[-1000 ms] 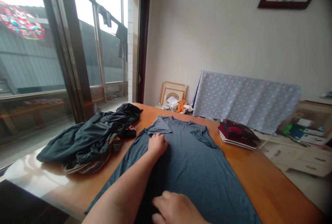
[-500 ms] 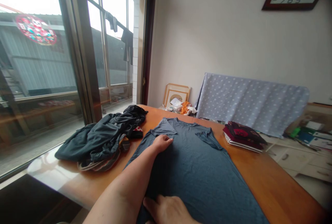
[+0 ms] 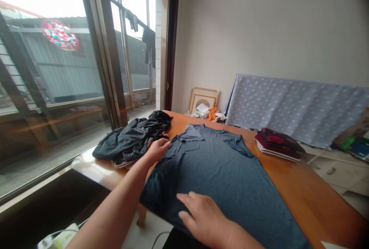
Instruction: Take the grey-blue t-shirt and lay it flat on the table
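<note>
A blue-grey T-shirt (image 3: pixel 225 172) lies spread on the wooden table, its collar at the far side and both short sleeves turned inward over the body. My left hand (image 3: pixel 160 149) is closed at the shirt's left edge, just below the sleeve, and seems to pinch the cloth there; the fingertips are partly hidden. Bunched folds run along that edge toward me. My right hand (image 3: pixel 201 214) is over the lower part of the shirt, palm down with fingers apart, holding nothing.
A heap of dark clothes (image 3: pixel 132 137) lies on the table's left, close to my left forearm. Folded dark red garments (image 3: pixel 276 145) are stacked at the right. Behind the table (image 3: pixel 319 191) stand picture frames (image 3: pixel 203 101) and something draped with a dotted cloth (image 3: pixel 288 107).
My left hand has moved left from the shirt's upper body to its side edge. My right hand has moved forward and its fingers have spread. The camera view has shifted.
</note>
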Demonstrator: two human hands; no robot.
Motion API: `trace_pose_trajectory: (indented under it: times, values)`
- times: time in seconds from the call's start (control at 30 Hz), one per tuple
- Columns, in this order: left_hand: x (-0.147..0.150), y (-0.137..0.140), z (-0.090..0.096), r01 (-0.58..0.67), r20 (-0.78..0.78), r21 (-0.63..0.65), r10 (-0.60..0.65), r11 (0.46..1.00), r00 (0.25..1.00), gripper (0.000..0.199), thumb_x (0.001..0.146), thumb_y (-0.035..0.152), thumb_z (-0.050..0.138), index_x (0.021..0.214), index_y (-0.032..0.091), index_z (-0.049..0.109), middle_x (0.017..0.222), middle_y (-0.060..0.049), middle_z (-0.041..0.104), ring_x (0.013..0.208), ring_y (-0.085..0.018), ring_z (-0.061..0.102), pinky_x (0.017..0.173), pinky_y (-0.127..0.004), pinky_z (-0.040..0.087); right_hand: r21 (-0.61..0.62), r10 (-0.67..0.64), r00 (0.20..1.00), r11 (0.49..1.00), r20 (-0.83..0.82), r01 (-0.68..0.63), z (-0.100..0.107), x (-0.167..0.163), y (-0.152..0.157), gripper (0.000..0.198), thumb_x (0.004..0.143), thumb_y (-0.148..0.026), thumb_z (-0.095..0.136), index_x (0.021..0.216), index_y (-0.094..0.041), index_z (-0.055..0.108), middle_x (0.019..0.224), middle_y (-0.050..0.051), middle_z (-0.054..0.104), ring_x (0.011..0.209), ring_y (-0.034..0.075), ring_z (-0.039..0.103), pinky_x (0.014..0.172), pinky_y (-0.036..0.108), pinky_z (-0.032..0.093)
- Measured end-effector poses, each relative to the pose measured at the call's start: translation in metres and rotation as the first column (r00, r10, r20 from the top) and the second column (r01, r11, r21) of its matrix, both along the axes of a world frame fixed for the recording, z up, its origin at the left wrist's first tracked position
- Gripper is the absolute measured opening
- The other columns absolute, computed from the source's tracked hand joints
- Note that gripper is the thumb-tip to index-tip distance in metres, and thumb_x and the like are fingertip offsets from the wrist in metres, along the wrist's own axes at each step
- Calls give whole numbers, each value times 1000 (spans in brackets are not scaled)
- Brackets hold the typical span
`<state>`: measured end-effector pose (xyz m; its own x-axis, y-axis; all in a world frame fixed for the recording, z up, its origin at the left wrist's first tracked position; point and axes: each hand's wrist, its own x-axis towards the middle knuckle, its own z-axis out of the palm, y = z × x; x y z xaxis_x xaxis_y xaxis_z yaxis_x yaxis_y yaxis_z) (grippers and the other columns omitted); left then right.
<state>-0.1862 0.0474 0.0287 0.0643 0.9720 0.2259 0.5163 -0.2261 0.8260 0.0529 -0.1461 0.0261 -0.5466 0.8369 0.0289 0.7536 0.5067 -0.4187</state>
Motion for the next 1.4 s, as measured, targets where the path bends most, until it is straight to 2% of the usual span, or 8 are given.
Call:
trace_pose_trajectory:
  times: [0.2, 0.43, 0.53, 0.67, 0.93, 1.1, 1.23, 1.4]
  values:
    - [-45, -83, -12, -251, -191, 92, 265, 963, 945, 43, 91, 56, 47, 97, 21, 69, 84, -3, 71, 80, -20, 63, 69, -27, 42, 43, -121, 977, 991, -176, 130, 1, 29, -12, 38, 97, -34, 49, 130, -27, 66, 116, 6, 71, 105, 21, 67, 94, 31, 48]
    - [-42, -150, -26, -396, -545, 176, 424, 901, 723, 52, 90, 69, 44, 96, 24, 70, 105, -9, 67, 98, -27, 61, 79, -34, 42, 117, -305, 904, 929, -300, 352, -20, 78, -31, 36, 99, -40, 46, 124, -25, 67, 105, 6, 70, 87, 19, 68, 83, 32, 52]
    - [-39, -164, -30, -395, -632, 162, 403, 904, 662, 52, 87, 71, 47, 95, 24, 68, 106, -10, 64, 101, -30, 59, 81, -37, 43, 149, -358, 879, 896, -315, 418, -30, 99, -40, 37, 98, -43, 46, 122, -25, 67, 101, 6, 70, 86, 20, 68, 82, 32, 53]
    - [-40, -170, -30, -381, -676, 153, 378, 912, 633, 36, 92, 55, 47, 94, 25, 67, 106, -9, 63, 104, -31, 58, 82, -39, 42, 164, -416, 855, 862, -310, 479, -43, 122, -51, 39, 97, -46, 46, 120, -24, 69, 97, 6, 71, 83, 21, 68, 82, 34, 54]
    - [-41, -176, -30, -451, -656, 232, 481, 862, 582, 37, 96, 45, 38, 110, 25, 66, 119, -12, 62, 113, -36, 55, 89, -49, 43, 62, -538, 740, 791, -403, 609, -49, 162, -72, 43, 93, -51, 49, 117, -23, 71, 110, 9, 74, 95, 23, 69, 87, 34, 53]
    - [-11, -172, -32, -235, -565, 398, 438, 887, 700, 38, 96, 47, 42, 111, 23, 66, 116, -11, 65, 107, -31, 58, 92, -43, 45, 42, -607, 595, 680, -527, 732, -34, 185, -82, 46, 92, -54, 51, 116, -21, 71, 104, 8, 75, 94, 23, 69, 84, 33, 53]
    - [28, -169, -33, 87, -518, 393, 142, 916, 843, 31, 97, 45, 45, 99, 24, 68, 101, -6, 67, 98, -24, 61, 89, -35, 46, -18, -662, 454, 576, -596, 817, -27, 208, -88, 49, 90, -55, 50, 118, -20, 70, 91, 6, 75, 82, 22, 69, 72, 30, 52]
    - [72, -176, -39, 332, -536, 315, -122, 889, 835, 31, 99, 44, 44, 102, 25, 68, 100, -5, 67, 95, -23, 61, 84, -34, 46, 54, -738, 342, 384, -581, 922, -17, 237, -105, 45, 91, -54, 45, 101, -19, 72, 86, 7, 74, 78, 22, 66, 69, 28, 47]
